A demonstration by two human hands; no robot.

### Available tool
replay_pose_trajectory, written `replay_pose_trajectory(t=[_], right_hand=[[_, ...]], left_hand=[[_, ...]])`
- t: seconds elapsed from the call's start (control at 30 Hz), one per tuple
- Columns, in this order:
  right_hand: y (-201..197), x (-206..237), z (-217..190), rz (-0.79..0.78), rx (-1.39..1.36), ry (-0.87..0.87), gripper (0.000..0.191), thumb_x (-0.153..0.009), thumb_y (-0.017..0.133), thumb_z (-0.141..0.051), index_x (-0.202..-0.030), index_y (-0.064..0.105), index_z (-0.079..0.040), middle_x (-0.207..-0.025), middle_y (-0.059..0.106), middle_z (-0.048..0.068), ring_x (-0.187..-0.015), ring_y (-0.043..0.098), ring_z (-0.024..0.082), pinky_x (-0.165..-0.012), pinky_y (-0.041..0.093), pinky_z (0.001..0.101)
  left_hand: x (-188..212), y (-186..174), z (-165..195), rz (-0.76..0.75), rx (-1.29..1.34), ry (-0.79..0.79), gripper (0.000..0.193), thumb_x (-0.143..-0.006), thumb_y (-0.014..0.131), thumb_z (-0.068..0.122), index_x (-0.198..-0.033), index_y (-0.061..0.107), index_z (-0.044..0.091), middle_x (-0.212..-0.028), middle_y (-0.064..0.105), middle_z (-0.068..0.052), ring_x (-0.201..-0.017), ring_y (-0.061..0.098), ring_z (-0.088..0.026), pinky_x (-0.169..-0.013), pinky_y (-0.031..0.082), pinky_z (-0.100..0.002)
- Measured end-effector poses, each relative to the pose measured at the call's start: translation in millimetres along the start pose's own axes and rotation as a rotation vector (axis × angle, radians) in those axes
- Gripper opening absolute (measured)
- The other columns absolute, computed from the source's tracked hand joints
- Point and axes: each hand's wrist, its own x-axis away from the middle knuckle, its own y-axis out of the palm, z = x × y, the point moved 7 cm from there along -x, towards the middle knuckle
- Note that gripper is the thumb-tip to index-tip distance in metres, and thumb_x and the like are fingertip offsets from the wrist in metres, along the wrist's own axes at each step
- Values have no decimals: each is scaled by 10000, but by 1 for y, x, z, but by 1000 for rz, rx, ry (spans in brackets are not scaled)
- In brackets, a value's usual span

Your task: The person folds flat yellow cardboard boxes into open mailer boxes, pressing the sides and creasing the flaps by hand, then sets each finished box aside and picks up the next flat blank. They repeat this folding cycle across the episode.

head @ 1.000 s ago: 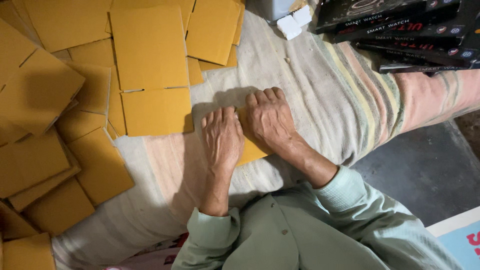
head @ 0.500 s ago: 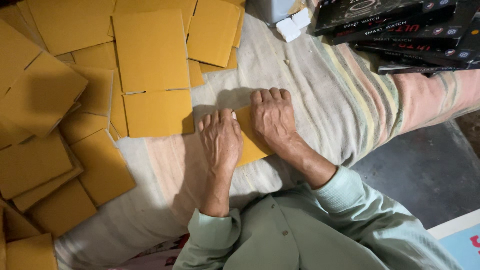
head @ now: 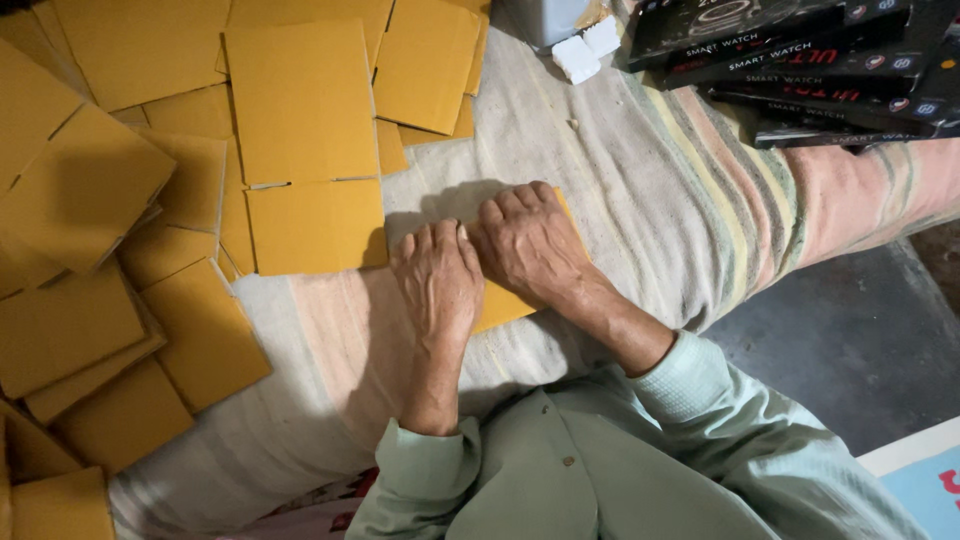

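Head view: both hands [head: 485, 265] flatten seemingly folded yellow card [head: 505, 300].

Matt card on woven cloth

The mustard-yellow sheet [head: 505, 300] under the hands looks like plain matt cardboard, smooth-faced, as do the loose yellow sheets [head: 300, 110] beside it. The striped blanket [head: 660, 190] is coarse woven cloth, faded and slightly fuzzy. The black boxes [head: 800, 60] show a glossy printed card finish.
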Motion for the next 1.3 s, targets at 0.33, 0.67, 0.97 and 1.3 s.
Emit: replay_pose_trajectory(t=[0.33,0.67,0.97,1.3], right_hand=[[0,-9,-6,-76,-24,-41,204,-945,640,-236,-896,619,-39,-852,626,129,-851,606,322,-811,449,441],[1,-4,3,14,30,6,198,-897,614,-185,-994,643,-16,-965,668,154,-948,631,327,-895,456,436],[11,2,3,-44,31,22,234,-892,662,-256,-868,616,-28,-851,637,175,-876,616,364,-860,448,469],[14,4,5,-65,-3,-1,205,-929,652,-223,-900,628,-21,-859,635,168,-890,614,356,-883,453,460]], left_hand=[[-3,4,-1,-59,-28,-7,153,-988,571,197,-1005,643,63,-1007,676,-143,-1009,609,-354,-913,439,-536],[-3,-1,4,-8,-32,56,141,-968,605,162,-1054,662,66,-1022,678,-142,-1027,609,-349,-1005,411,-514],[-1,-2,3,-20,-24,35,212,-1021,571,220,-1098,692,63,-1022,687,-158,-1039,606,-353,-1042,392,-524],[0,2,5,-34,-55,66,228,-961,610,201,-1125,679,58,-1036,680,-152,-1048,601,-342,-1066,372,-539]])
